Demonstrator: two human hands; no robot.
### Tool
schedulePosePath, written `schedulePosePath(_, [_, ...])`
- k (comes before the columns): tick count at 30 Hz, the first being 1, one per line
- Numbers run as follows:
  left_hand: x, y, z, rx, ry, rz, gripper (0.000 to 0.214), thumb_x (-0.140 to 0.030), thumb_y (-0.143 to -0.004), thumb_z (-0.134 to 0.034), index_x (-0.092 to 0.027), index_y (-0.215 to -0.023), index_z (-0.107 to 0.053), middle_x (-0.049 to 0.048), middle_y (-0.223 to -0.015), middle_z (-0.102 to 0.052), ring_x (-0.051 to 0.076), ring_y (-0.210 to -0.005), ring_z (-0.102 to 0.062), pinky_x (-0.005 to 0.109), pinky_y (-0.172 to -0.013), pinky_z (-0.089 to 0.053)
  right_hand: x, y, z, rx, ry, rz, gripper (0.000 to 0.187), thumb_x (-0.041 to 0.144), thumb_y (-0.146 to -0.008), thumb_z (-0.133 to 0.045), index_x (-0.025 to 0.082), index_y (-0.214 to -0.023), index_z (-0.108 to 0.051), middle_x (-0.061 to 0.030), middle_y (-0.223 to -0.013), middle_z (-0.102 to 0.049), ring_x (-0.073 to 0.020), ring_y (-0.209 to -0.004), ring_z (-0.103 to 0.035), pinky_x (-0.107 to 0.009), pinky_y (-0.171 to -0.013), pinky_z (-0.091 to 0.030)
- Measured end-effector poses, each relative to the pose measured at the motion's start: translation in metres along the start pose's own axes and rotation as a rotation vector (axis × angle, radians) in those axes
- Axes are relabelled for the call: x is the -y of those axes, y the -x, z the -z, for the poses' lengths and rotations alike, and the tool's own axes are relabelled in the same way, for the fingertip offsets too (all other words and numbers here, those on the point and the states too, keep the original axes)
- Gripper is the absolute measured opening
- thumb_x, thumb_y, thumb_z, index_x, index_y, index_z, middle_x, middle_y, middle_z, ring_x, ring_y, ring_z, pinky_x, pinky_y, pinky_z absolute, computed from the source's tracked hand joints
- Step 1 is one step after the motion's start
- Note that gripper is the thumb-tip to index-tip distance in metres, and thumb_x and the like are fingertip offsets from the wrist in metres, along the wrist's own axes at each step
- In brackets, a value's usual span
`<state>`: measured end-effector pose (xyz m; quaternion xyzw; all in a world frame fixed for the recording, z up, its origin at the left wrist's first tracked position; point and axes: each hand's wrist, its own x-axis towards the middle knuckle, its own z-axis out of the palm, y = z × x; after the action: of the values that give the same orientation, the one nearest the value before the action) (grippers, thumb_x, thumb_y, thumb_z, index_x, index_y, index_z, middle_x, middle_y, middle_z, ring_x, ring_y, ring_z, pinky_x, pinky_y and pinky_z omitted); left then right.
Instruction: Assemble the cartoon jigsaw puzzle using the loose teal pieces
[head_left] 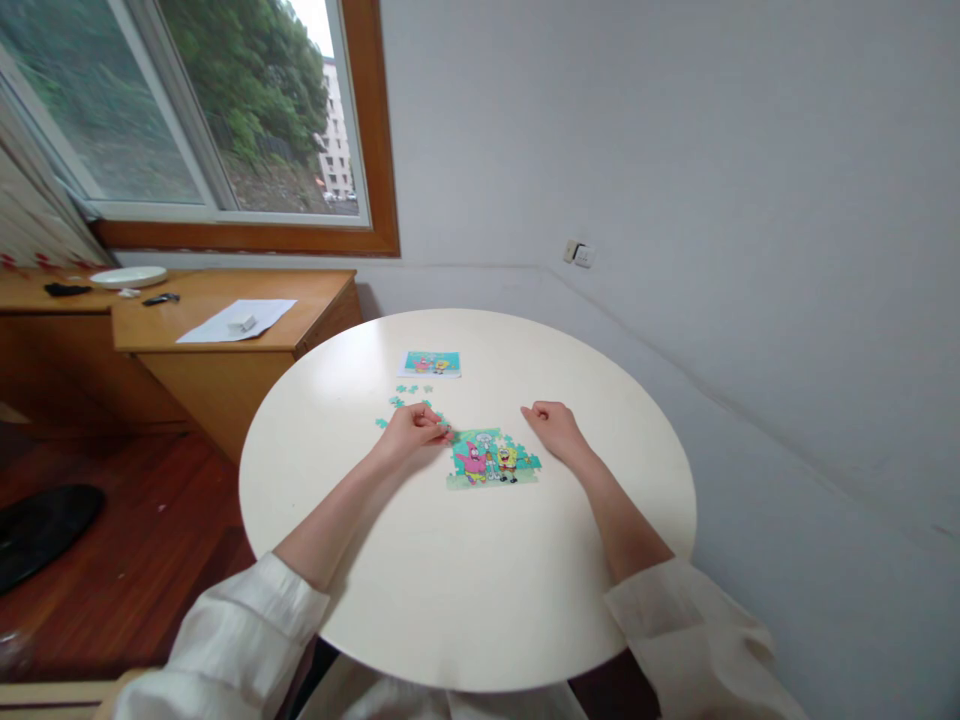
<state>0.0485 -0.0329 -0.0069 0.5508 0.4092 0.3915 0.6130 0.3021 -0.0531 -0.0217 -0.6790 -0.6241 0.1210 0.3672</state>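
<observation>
A partly assembled jigsaw puzzle (491, 460) lies flat on the round white table, showing a pink starfish figure and a yellow square one, with an uneven right edge. At its upper left corner, my left hand (411, 432) pinches a small puzzle piece (445, 429), mostly covered by the fingertips. Loose turquoise pieces (402, 389) are scattered beyond and beside that hand, some partly hidden by it. My right hand (553, 425) rests on the table to the right of the puzzle, fingers curled into a loose fist. Nothing shows in it.
A reference picture card (431, 364) lies behind the loose pieces on the white table (480, 590). To the left, a wooden desk (322, 300) bears a paper sheet (206, 325), a small white block (241, 323) and a white plate (129, 277). A wall stands close on the right.
</observation>
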Motion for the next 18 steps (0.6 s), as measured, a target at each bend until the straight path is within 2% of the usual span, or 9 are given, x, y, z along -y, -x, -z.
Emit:
schedulePosePath(7, [-0.0036,0.0030,-0.0007,-0.060,0.077,0.013,0.033,-0.030,-0.059,-0.074,-0.013,-0.061,-0.046,0.0032,-0.064,-0.064,0.018,-0.073,-0.065,0.036,-0.078,-0.050,0.0038,0.0017,-0.0002,0.023,-0.027,0.012,0.038,0.045,-0.072,-0.044,0.019,-0.047,-0.030,0.0053,-0.046,-0.027,-0.0084,-0.047,-0.026,-0.023,-0.048,-0.022])
schedulePosePath(12, [-0.0023,0.0023,0.0006,-0.035,0.111,0.005,0.034,-0.034,-0.058,-0.074,-0.013,-0.060,-0.048,0.0057,-0.071,-0.065,0.018,-0.078,-0.064,0.037,-0.080,-0.049,0.0041,0.0022,-0.0017,0.026,-0.005,0.025,0.039,0.046,-0.072,-0.044,0.019,-0.048,-0.030,0.0052,-0.046,-0.027,-0.0086,-0.048,-0.025,-0.023,-0.048,-0.022])
schedulePosePath(18, [-0.0002,-0.0003,0.0023,-0.010,0.082,-0.021,0.030,-0.032,-0.052,-0.074,-0.013,-0.060,-0.053,-0.0017,-0.061,-0.058,0.009,-0.061,-0.056,0.029,-0.073,-0.048,0.0023,0.0028,-0.0035,0.027,-0.021,0.052,0.039,0.046,-0.073,-0.044,0.019,-0.048,-0.029,0.0053,-0.046,-0.026,-0.0086,-0.048,-0.025,-0.023,-0.048,-0.022])
